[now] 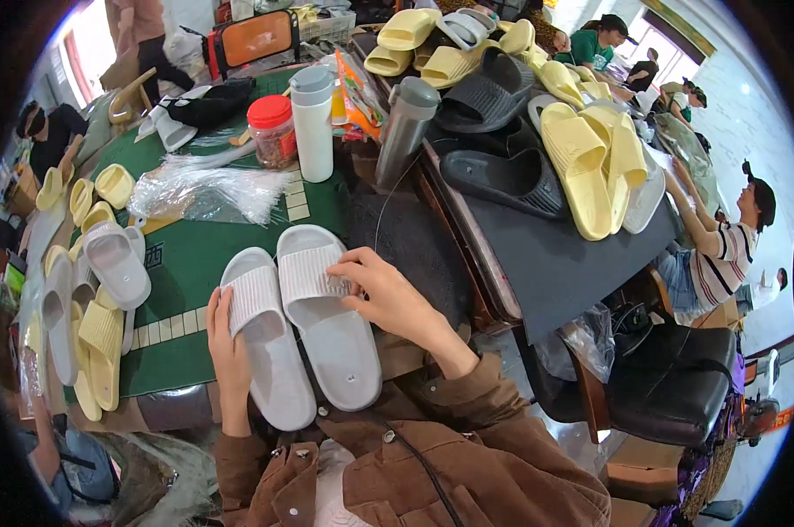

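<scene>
Two light grey slippers with ribbed straps lie side by side in front of me, toes pointing away. My left hand (231, 351) grips the outer side of the left slipper (274, 360), its fingers along the strap and sole. At the right slipper (335, 351), my right hand (392, 299) has its fingertips pinched together against the strap's inner edge. A thin plastic tie (386, 209) rises in a curve from behind those fingers; its lower end is hidden. Beyond the slippers, a bundle of clear plastic ties (226, 189) lies on the green table mat (182, 290).
Yellow and grey slippers (103, 338) are heaped at the left. A red-lidded jar (272, 132), a white bottle (312, 123) and a steel flask (405, 127) stand ahead. On the right, a dark table (555, 281) bears more slippers, beside a black chair (669, 378). Several people sit farther off.
</scene>
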A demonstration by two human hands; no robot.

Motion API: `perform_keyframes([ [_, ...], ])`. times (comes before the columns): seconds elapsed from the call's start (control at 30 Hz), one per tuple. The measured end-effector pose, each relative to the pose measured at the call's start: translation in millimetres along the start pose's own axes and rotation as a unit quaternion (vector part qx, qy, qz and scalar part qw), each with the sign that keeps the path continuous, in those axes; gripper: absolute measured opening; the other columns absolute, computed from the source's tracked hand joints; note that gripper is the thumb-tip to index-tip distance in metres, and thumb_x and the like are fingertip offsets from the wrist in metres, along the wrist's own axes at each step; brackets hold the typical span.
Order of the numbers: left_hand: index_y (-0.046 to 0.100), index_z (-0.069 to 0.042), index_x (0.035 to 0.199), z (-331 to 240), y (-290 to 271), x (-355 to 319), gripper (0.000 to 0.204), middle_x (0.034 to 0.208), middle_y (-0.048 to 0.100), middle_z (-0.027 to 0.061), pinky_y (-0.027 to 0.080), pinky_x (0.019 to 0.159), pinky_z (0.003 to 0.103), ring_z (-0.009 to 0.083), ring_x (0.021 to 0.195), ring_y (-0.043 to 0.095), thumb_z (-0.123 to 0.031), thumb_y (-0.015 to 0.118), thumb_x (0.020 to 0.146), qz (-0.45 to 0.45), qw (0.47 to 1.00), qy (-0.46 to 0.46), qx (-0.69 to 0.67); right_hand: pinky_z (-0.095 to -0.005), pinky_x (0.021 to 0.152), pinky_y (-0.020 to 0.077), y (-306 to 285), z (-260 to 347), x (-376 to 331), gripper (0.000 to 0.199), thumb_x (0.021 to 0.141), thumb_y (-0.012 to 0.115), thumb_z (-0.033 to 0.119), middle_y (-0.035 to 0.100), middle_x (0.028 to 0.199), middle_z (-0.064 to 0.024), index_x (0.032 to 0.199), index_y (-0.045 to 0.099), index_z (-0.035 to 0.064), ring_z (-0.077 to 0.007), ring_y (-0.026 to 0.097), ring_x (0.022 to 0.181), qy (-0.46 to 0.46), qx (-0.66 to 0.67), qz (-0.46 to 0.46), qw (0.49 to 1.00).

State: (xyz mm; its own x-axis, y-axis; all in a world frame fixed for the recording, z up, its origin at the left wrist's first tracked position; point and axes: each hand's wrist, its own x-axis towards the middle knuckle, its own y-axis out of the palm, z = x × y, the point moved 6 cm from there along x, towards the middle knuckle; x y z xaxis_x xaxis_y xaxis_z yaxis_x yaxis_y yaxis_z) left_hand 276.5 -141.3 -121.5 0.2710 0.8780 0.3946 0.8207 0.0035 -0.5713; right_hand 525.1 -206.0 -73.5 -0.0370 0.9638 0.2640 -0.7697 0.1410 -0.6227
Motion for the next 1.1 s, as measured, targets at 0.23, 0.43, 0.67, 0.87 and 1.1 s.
perform_keyframes([
  [0.23, 0.042, -0.006, 0.141, -11.4, -7.1, 2.2, 0.062, 0.146, 0.035, 0.018, 0.03, 0.11, 0.041, 0.0347, 0.134, 0.037, 0.005, 0.05, 0.08, 0.024, 0.999, 0.0, 0.038, -0.0332, 0.089, 0.049, -17.7, 14.9, -8.7, 0.031, 0.081, 0.05, -0.01, 0.055, 0.122, -0.0144, 0.107, 0.062, 0.0014, -0.0279, 0.061, 0.106, -0.076, 0.056, -0.035, 0.995],
  [0.43, 0.046, -0.003, 0.138, -78.3, -21.1, 2.2, 0.059, 0.143, 0.042, 0.0179, 0.032, 0.109, 0.041, 0.0351, 0.131, 0.041, -0.001, 0.06, 0.08, 0.037, 0.997, 0.058, 0.032, -0.0326, 0.094, 0.0473, -21.3, 42.7, -15.8, 0.029, 0.081, 0.046, -0.015, 0.059, 0.119, -0.0134, 0.1, 0.063, -0.0005, -0.0255, 0.06, 0.111, -0.079, 0.201, -0.025, 0.976],
  [0.67, 0.058, -0.001, 0.124, -117.7, 1.2, -22.6, 0.045, 0.13, 0.055, 0.0176, 0.046, 0.094, 0.036, 0.0301, 0.116, 0.056, -0.005, 0.065, 0.079, 0.125, 0.97, 0.112, -0.173, -0.0339, 0.094, 0.0453, -2.3, 106.6, -37.2, 0.037, 0.08, 0.047, -0.014, 0.057, 0.124, -0.0113, 0.11, 0.059, 0.0043, -0.026, 0.056, 0.113, -0.135, 0.36, 0.148, 0.911],
  [0.87, 0.064, 0.0, 0.093, -120.0, -3.8, -21.6, 0.015, 0.105, 0.068, 0.0137, 0.053, 0.077, 0.033, 0.0271, 0.093, 0.066, -0.002, 0.066, 0.078, 0.093, 0.974, 0.172, -0.117, -0.0365, 0.096, 0.0455, -5.2, 105.9, -46.3, 0.038, 0.08, 0.044, -0.018, 0.055, 0.128, -0.0156, 0.106, 0.062, 0.0034, -0.0266, 0.056, 0.115, -0.113, 0.439, 0.187, 0.871],
  [1.1, 0.062, 0.0, 0.095, -120.7, -7.9, -18.7, 0.015, 0.109, 0.068, 0.0124, 0.053, 0.067, 0.029, 0.0202, 0.074, 0.065, 0.008, 0.055, 0.085, 0.194, 0.944, 0.118, -0.24, -0.0396, 0.084, 0.0569, -51.8, 84.7, -47.6, 0.019, 0.092, 0.045, -0.008, 0.055, 0.12, -0.0267, 0.098, 0.064, -0.0051, -0.0383, 0.064, 0.105, -0.228, 0.498, 0.039, 0.836],
])
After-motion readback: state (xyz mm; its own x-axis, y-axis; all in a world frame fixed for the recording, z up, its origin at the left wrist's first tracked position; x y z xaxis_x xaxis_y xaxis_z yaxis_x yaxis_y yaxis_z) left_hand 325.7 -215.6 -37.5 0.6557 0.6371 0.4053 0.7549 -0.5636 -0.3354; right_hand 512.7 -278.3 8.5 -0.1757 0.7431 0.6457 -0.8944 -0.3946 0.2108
